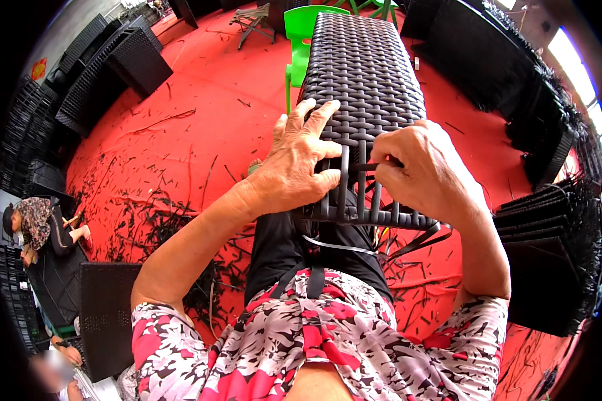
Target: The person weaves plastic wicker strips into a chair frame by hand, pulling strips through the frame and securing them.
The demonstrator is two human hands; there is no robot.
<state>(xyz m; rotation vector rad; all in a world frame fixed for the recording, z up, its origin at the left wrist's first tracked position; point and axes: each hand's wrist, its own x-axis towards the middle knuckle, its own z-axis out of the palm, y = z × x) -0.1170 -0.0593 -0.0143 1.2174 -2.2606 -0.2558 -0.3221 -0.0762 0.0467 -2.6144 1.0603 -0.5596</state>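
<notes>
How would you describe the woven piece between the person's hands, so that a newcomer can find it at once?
On the red floor, look to the top centre for the bright green chair. Beside it, a long dark woven piece stretches toward the person. Unlike the dark panels at the sides, it has bare bars at its near end.

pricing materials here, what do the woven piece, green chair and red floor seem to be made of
Woven piece: probably plastic wicker, dark grey with a soft sheen, judging by its smooth, even strands.
Green chair: likely moulded plastic, smooth and bright, with one even colour and a rounded cutout.
Red floor: maybe thin carpet or plastic sheeting, mostly matt, faint creases; unclear which.
</notes>
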